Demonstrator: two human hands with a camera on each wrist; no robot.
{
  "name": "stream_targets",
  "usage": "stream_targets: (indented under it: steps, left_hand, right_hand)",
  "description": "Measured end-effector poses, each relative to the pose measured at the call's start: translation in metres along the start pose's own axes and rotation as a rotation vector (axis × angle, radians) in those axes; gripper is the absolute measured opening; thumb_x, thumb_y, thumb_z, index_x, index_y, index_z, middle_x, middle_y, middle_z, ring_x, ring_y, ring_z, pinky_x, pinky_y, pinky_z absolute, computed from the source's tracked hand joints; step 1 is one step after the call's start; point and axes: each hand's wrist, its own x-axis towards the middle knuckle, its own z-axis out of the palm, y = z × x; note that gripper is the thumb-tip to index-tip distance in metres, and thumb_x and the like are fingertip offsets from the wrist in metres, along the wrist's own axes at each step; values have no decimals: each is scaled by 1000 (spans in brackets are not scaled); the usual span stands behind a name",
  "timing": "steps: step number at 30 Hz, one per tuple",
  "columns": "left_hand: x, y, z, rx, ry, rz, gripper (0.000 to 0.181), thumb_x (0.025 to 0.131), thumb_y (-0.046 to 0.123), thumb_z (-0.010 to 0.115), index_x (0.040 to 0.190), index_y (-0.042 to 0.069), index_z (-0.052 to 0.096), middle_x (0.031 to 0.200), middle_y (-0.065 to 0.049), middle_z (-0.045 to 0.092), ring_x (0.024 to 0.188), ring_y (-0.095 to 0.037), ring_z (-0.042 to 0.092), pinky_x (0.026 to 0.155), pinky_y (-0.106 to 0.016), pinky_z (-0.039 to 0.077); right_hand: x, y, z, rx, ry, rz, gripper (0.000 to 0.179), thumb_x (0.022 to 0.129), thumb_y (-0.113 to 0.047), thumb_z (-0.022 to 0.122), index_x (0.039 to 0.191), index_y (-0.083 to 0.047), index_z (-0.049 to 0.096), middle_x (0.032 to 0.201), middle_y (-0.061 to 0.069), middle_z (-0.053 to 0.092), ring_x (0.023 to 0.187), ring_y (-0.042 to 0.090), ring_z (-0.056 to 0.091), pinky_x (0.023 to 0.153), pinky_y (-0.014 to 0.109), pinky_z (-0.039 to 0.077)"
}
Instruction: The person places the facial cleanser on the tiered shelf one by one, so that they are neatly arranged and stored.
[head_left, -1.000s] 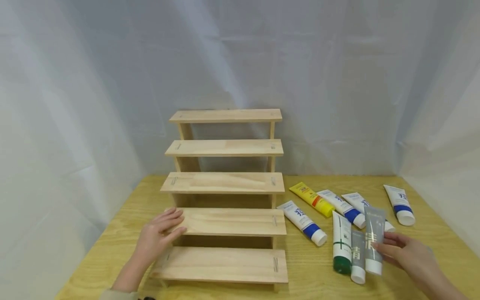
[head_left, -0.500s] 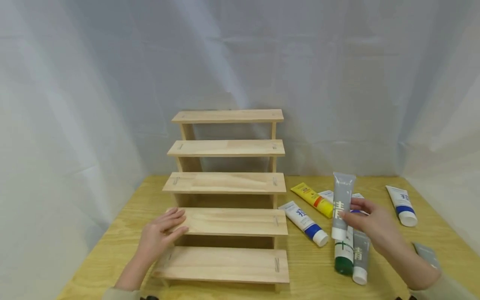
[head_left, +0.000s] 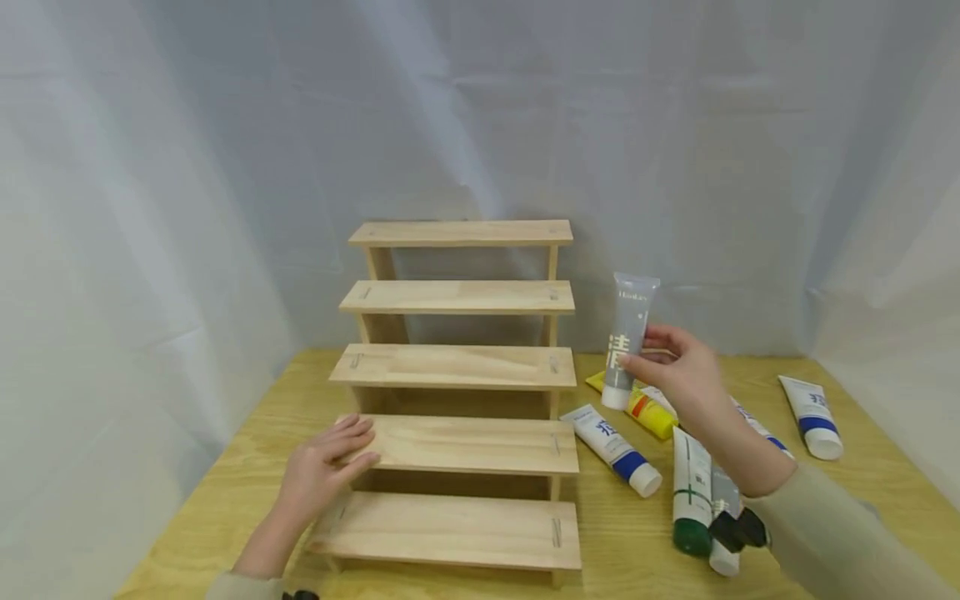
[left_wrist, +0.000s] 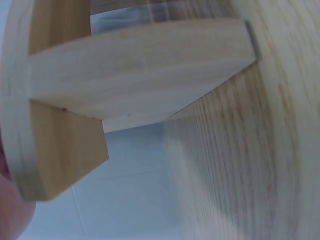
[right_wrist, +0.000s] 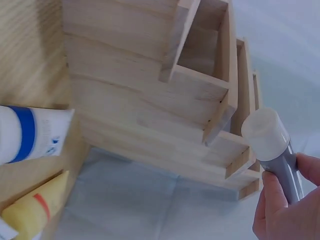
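My right hand (head_left: 686,371) pinches a grey squeeze tube (head_left: 632,329) with a white cap, holding it up in the air, cap down, to the right of a stepped wooden shelf (head_left: 453,364). In the right wrist view the tube's white cap (right_wrist: 265,134) points toward the shelf's side, with thumb and fingers around the grey body. My left hand (head_left: 322,467) rests on the left end of the second step from the bottom, its fingers lying on the board. A small part of that hand (left_wrist: 15,210) shows at the left wrist view's edge.
Right of the shelf lie a white tube with a blue band (head_left: 613,450), a yellow tube (head_left: 652,415) and a green-capped tube (head_left: 692,492). Another blue-banded tube (head_left: 812,417) lies at far right. My right forearm partly covers other tubes. A pale curtain (head_left: 465,108) hangs behind the table (head_left: 247,442).
My right hand has lifted the grey tube from among the other tubes and carried it up and left toward the shelf. My left hand has stayed on the step.
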Motion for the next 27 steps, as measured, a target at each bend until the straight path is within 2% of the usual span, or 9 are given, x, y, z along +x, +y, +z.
stream_targets:
  steps: [6,12,19,27]
  left_hand:
    - [-1,1,0,-10,-1,2,32,61,10,78,89,-1,69,101,-10,64,99,-32,56,91,-6,29]
    - [-2,1,0,-5,-4,-5,32,62,12,78,91,-1,69,102,-9,64,100,-32,55,91,-7,29]
    - [-1,1,1,-1,-1,0,32,62,12,78,91,0,69,102,-8,64,100,-31,56,92,-11,31]
    - [-1,4,-1,6,-7,-12,32,64,13,77,92,0,69,102,-7,64,100,-29,56,88,-27,38]
  right_hand:
    - [17,-24,18,76,19,-73,59,77,-25,69,123,0,42,116,14,49,103,25,50,83,30,48]
    - [37,-46,37,93,71,-148,54,77,-20,70,121,-1,45,113,13,52,101,24,52,87,35,46]
    - [63,-67,59,185,114,-226,48,75,-10,71,116,0,49,108,13,55,96,23,54,80,32,49]
    - [87,-89,86,211,166,-312,42,73,-6,72,110,2,53,101,13,57,89,21,57,76,27,49]
